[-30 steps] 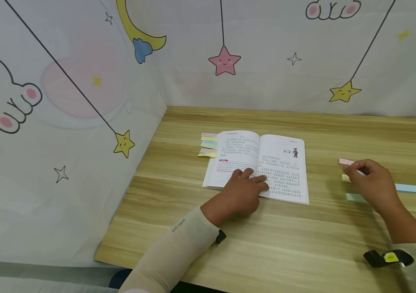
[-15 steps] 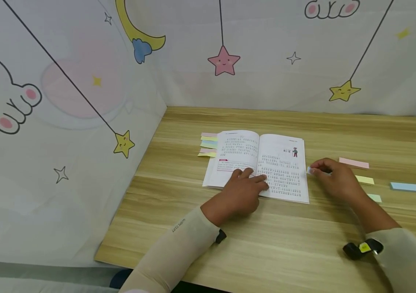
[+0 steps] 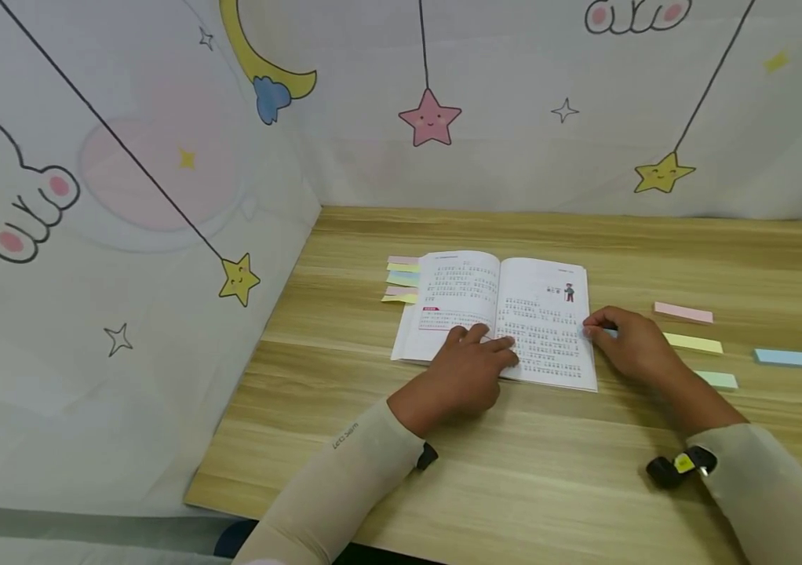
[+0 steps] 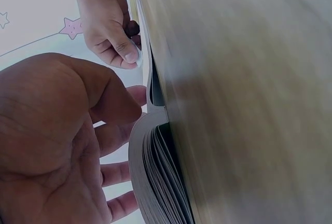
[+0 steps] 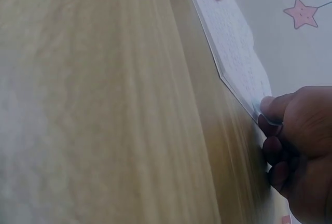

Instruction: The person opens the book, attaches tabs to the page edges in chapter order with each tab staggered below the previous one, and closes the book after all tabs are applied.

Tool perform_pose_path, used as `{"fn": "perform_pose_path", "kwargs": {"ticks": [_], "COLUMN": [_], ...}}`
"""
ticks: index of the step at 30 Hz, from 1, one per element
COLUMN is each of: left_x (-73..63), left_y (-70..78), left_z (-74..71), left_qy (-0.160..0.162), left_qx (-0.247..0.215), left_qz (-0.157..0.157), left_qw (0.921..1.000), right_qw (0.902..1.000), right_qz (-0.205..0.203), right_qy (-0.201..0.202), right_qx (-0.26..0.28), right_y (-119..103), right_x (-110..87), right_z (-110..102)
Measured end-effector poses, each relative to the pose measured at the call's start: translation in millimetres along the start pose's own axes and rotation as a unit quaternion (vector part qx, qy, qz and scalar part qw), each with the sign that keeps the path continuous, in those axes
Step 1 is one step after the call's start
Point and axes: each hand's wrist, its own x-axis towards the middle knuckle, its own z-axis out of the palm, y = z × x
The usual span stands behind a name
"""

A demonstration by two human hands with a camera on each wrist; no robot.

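An open book [image 3: 538,329] lies on the wooden table in the head view, printed text on both pages. My left hand [image 3: 464,377] rests on it near the lower spine, fingers spread and pressing the pages. At the right page's outer edge, my right hand [image 3: 630,345] pinches a small light-blue sticky tab [image 3: 610,333] between thumb and forefinger. In the right wrist view the right thumb sits over the page edge, and the fingers covering most of the tab leave its exact contact with the paper unclear.
Right of the book lie sticky-tab pads: pink [image 3: 683,312], yellow [image 3: 694,343], green [image 3: 719,380] and blue [image 3: 788,359]. Several coloured tabs [image 3: 403,278] stick out from the book's left edge. A printed cloth [image 3: 514,173] hangs behind the table [image 3: 514,479].
My right hand has moved left from the sticky-tab pads to the book's right edge, carrying the light-blue tab. My left hand has stayed in place on the book.
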Motion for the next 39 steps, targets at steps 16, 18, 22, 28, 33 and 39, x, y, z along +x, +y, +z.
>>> {"fn": "perform_pose_path", "kwargs": {"ticks": [16,18,22,28,33,39], "left_x": [-0.8,-0.7,-0.6,-0.9,-0.1,0.6], "left_y": [0.6,0.7,0.6,0.5,2.3,2.1], "left_z": [-1.0,-0.9,-1.3,-3.0,-3.2,-3.5], "left_qy": [0.004,0.004,0.002,0.001,-0.01,-0.026], "left_qx": [-0.001,-0.001,0.001,0.007,0.021,0.045], "left_qz": [0.001,0.001,0.0,0.0,0.001,0.004], "left_qw": [1.0,1.0,1.0,1.0,0.9997,0.9986], "right_qw": [0.9998,0.9998,0.9998,0.996,0.9815,0.9738], "right_qz": [0.003,0.005,0.006,-0.063,-0.123,-0.133], "right_qy": [-0.008,-0.007,-0.004,0.045,0.073,-0.003], "right_qx": [-0.018,-0.019,-0.02,-0.044,-0.127,-0.184], "right_y": [-1.7,-2.4,-2.6,1.5,-7.8,-20.4], "right_x": [1.5,1.5,2.2,2.0,-8.1,-30.0], "right_z": [0.9,1.4,2.8,5.9,3.2,-3.1]}}
